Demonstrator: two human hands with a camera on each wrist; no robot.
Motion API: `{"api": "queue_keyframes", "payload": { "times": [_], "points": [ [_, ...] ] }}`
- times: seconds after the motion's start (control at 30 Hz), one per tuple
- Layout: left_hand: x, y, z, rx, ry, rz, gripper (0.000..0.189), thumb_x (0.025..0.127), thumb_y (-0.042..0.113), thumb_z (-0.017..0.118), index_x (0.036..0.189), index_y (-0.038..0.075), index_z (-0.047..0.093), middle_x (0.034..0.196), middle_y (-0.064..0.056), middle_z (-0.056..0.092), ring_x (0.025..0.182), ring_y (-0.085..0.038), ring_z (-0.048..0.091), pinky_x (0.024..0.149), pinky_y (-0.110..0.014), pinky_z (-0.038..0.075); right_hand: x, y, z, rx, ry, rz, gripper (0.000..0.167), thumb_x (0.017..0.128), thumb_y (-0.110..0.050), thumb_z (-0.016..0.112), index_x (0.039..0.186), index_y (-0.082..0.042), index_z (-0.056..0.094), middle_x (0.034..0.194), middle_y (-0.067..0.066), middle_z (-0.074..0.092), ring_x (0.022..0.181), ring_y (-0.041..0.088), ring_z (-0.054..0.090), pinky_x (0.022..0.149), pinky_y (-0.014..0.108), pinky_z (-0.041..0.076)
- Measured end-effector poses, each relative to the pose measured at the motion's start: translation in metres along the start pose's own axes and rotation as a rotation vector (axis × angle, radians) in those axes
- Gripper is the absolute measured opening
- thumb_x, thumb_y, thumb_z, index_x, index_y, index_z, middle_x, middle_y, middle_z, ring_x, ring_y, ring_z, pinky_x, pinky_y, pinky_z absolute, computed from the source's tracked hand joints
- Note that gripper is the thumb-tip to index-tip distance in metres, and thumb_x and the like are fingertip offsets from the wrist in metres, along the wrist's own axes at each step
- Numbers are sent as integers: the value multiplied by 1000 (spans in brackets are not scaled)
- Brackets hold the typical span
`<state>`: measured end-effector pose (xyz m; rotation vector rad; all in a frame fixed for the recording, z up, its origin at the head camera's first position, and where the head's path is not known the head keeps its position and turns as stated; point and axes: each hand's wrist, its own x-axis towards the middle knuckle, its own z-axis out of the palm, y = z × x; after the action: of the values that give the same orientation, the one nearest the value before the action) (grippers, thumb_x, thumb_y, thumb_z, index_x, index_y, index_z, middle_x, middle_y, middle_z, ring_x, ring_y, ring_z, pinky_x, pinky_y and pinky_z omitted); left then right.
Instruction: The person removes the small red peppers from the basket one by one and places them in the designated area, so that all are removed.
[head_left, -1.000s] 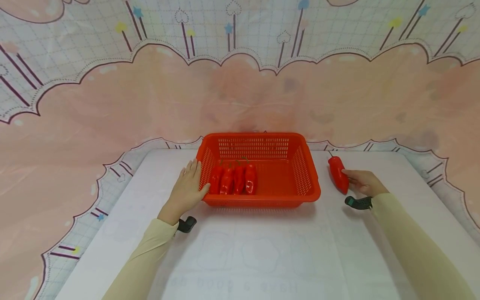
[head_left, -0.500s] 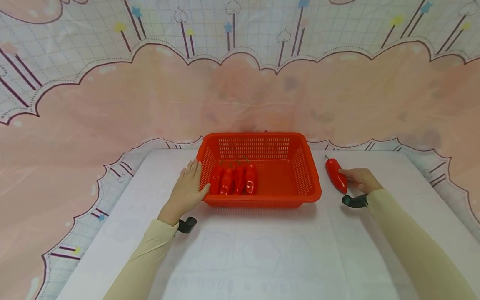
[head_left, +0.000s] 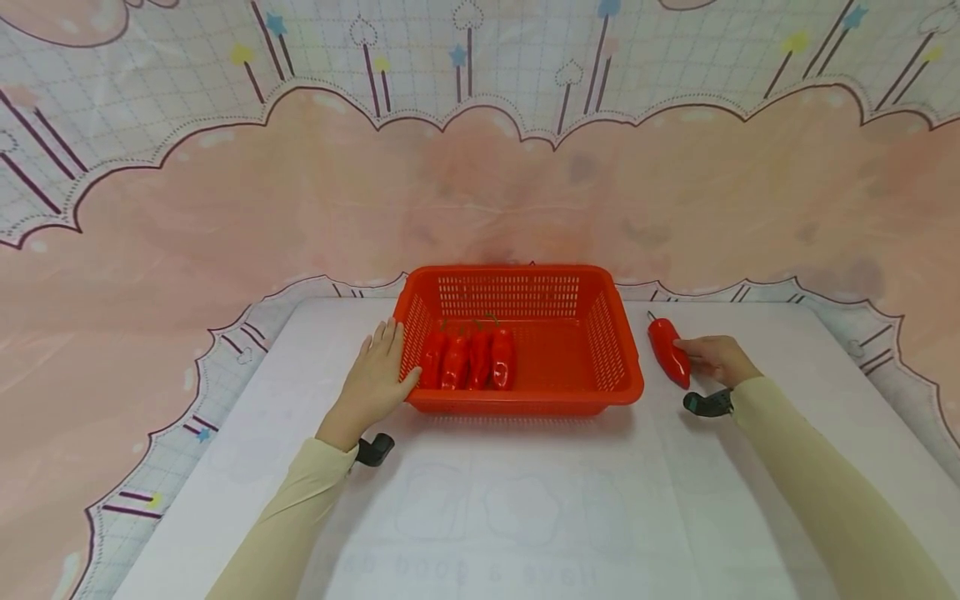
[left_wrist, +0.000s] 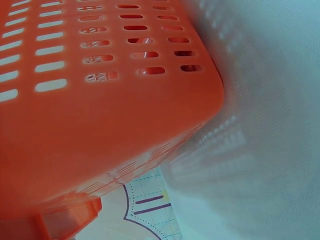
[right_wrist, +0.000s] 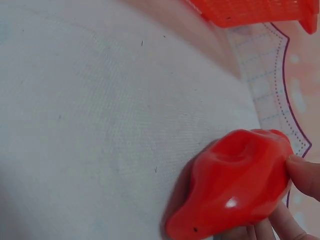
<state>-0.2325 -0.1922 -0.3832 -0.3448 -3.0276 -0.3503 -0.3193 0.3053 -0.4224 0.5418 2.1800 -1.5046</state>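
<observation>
The left hand (head_left: 367, 382) is lying straight-fingered against the basket (head_left: 517, 398) while the right hand (head_left: 717, 358) is pinching the lone red pepper (head_left: 665, 350) to the basket's right, at or just above the tabletop (head_left: 540, 508), a light, steady hold probably serving best.

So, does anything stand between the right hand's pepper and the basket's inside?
Only the right wall of the basket; no separate object is visible between it and the pepper in the right hand.
</observation>
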Motion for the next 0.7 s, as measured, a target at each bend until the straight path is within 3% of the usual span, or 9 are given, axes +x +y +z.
{"api": "queue_keyframes", "payload": {
  "times": [0.43, 0.57, 0.63, 0.7],
  "points": [
    [0, 0, 0, -5, 2, -8, 76, 90, 33, 48, 146, -9, 17, 154, -27, 14, 143, -43, 13, 117, -55, 12, -6, 2, -10, 18, -166, -52, 68, 97, -31, 46, 150, -1, 14, 154, 23, 16, 133, 33, 35, 113, 39, 31],
    [0, 0, 0, -2, 10, -6, 76, 90, 33, 48, 146, -9, 18, 154, -27, 15, 143, -43, 13, 117, -55, 12, -9, 4, -18, 28, -211, -86, 69, 97, -29, 46, 150, -2, 12, 155, 25, 16, 107, 15, 57, 106, 35, 36],
    [0, 0, 0, -1, 13, -4, 76, 90, 33, 49, 146, -9, 18, 154, -27, 15, 143, -43, 13, 117, -54, 12, -10, 5, -22, 12, -225, -110, 69, 97, -29, 47, 150, -3, 10, 154, 25, 16, 93, 3, 59, 104, 34, 38],
    [0, 0, 0, 1, 15, -3, 76, 90, 33, 49, 146, -9, 18, 154, -27, 15, 143, -43, 13, 117, -54, 12, -9, 8, -27, -17, -233, -146, 69, 98, -29, 45, 150, -2, 8, 154, 27, 15, 93, 2, 61, 104, 35, 37]
  ]
}}
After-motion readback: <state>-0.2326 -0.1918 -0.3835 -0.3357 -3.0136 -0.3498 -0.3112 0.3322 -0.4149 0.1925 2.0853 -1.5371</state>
